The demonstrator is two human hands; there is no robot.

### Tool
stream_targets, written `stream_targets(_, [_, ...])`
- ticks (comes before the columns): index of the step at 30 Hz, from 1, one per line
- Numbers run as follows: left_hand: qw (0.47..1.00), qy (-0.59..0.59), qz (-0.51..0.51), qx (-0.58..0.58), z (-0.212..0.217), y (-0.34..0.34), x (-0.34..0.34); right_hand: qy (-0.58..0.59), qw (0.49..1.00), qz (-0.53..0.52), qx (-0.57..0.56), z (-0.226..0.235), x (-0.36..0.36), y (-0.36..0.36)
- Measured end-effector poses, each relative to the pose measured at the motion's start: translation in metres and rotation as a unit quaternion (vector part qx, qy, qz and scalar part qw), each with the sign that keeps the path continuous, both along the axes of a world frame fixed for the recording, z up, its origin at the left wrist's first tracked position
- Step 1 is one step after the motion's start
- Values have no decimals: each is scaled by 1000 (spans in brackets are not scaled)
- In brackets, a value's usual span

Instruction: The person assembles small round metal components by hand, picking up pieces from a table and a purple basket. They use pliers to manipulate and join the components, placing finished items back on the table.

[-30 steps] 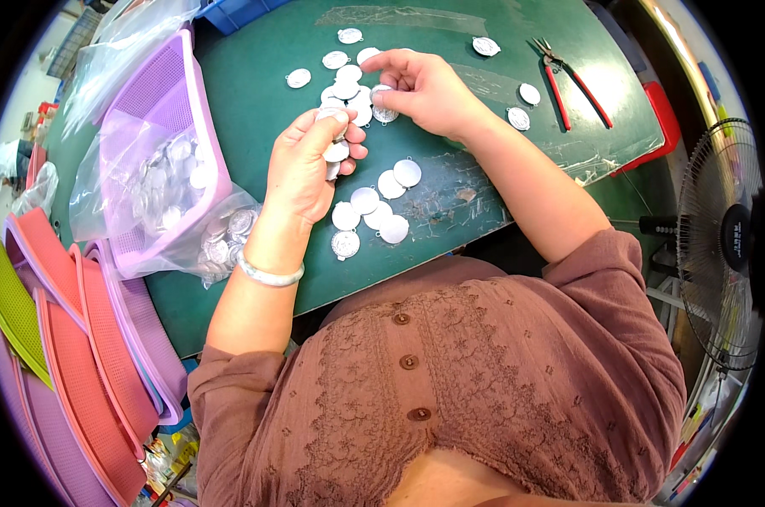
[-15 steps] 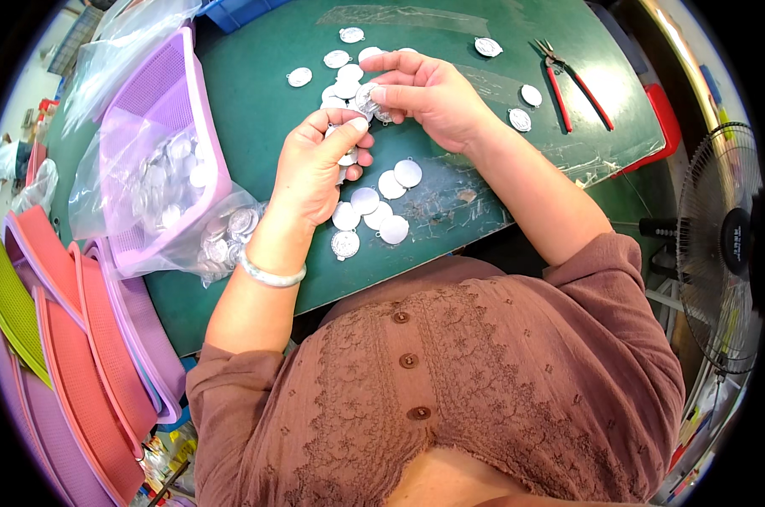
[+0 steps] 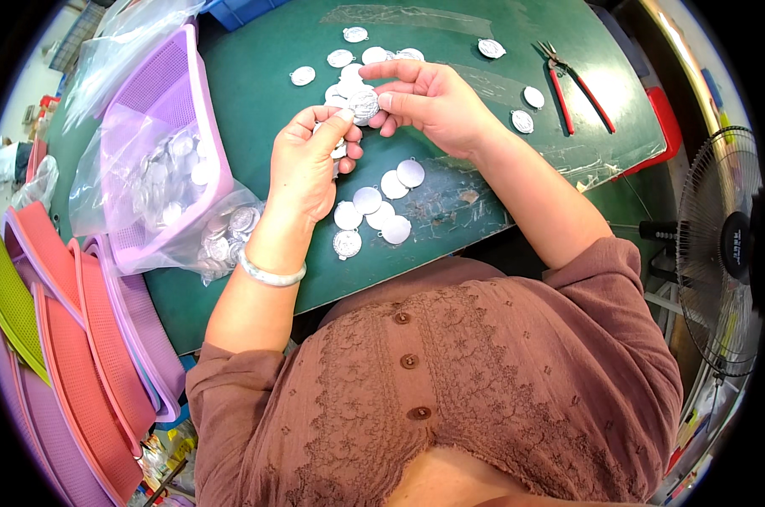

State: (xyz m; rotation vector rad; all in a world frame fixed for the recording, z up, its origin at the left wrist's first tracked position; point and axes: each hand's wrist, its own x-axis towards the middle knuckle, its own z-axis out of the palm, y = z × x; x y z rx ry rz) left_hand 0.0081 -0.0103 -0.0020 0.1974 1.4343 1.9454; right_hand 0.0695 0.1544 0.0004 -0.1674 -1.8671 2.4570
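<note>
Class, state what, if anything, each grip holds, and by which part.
The right grip pinches a patterned disc by its right edge; the left thumb lies at its left edge. The left grip holds more discs; where exactly is hidden.

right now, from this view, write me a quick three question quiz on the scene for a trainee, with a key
1. What colour are the handles of the pliers? A yellow, B red, C blue
2. True or false: the purple basket is to the left of the pliers.
3. Fill in the missing word: the embossed silver disc sits between the fingertips of the left hand and those of the ____ hand.

Key:
1. B, red
2. True
3. right, as in the right hand
</note>
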Motion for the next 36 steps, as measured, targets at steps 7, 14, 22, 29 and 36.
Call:
stream_targets(7, [1000, -14, 7, 5, 1, 0, 0, 27, 998, 11, 60, 0, 1, 1])
stream_targets(14, [998, -32, 21, 40, 0, 1, 0, 192, 943, -27, 272, -10, 3, -7])
stream_targets(22, [998, -32, 25, 56, -3, -1, -3, 204, 949, -2, 242, -5, 4, -9])
stream_targets(29, [999, -17, 14, 47, -4, -1, -3, 185, 959, -36, 212, -7, 4, -6])
stream_targets(36, [999, -13, 22, 34, -3, -1, -2, 151, 938, -83, 301, -8, 2, 2])
